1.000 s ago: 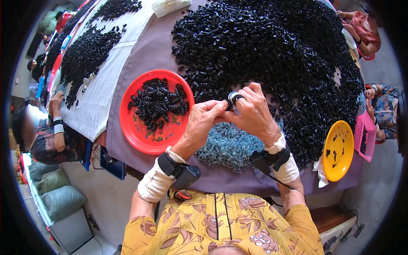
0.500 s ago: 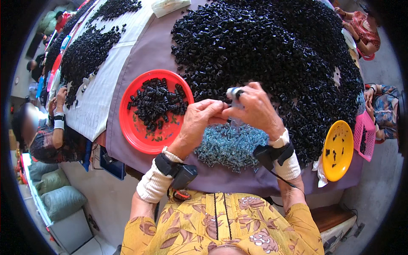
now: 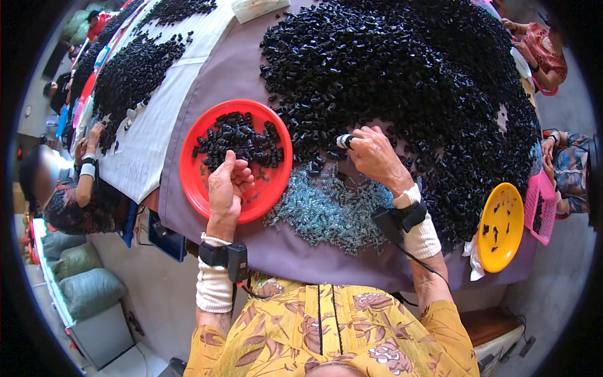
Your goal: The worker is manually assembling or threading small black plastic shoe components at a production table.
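Observation:
My left hand [image 3: 227, 188] is over the near part of a red plate [image 3: 188, 179], thumb apart and fingers loosely curled, with nothing visible in it. Small black plastic parts [image 3: 235, 135] lie heaped in the plate just beyond its fingertips. My right hand [image 3: 378, 158], with a banded wrap on one finger, is closed in a pinch at the near edge of a large heap of black plastic parts [image 3: 377, 81]. Whatever it may hold is hidden. Between my hands, a pile of small metal coil springs [image 3: 326, 210] spreads on the purple-grey cloth.
A yellow plate [image 3: 500, 229] with a few black parts stands at the right, beside a pink basket [image 3: 541, 204]. More black parts [image 3: 135, 78] cover white cloth at the left. People sit along both sides. A pale container [image 3: 257, 7] is at the far edge.
My hands have parted. The left moved left from the middle to over the red plate and loosened its fingers; the right stayed near the heap. The springs look more spread out.

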The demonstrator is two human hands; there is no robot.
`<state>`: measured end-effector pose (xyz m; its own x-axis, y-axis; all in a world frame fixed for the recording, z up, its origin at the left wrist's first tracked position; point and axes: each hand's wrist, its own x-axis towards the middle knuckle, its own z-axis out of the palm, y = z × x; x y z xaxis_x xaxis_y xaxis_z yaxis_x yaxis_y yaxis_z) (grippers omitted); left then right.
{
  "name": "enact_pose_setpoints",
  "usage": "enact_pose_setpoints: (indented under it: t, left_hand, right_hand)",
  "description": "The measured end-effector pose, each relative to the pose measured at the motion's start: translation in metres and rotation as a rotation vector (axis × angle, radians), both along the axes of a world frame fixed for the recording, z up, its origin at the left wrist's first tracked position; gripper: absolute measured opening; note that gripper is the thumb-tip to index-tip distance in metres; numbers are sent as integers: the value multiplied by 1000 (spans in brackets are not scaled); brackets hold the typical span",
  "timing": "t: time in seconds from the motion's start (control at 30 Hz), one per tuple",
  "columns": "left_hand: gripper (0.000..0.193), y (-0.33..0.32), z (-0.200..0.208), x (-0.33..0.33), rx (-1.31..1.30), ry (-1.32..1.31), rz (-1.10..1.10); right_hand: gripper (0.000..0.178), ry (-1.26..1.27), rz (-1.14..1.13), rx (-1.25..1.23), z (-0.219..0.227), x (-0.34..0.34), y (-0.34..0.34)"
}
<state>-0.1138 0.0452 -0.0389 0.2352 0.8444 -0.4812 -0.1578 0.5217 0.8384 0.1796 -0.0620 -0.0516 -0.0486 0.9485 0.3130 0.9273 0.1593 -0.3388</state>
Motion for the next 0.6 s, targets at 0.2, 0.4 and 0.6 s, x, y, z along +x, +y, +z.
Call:
enact_pose_setpoints:
  t: [0.2, 0.4, 0.6]
  left_hand:
    - [27, -7, 9, 19, 59, -35, -89]
    - [17, -19, 21, 61, 97, -89, -251]
    - [20, -33, 18, 90, 170, -73, -445]
  right_hand:
    - [6, -18, -14, 3, 5, -2, -1]
    - [13, -110, 34, -37, 3, -12, -7]
    - [17, 125, -35, -105, 13, -9, -8]
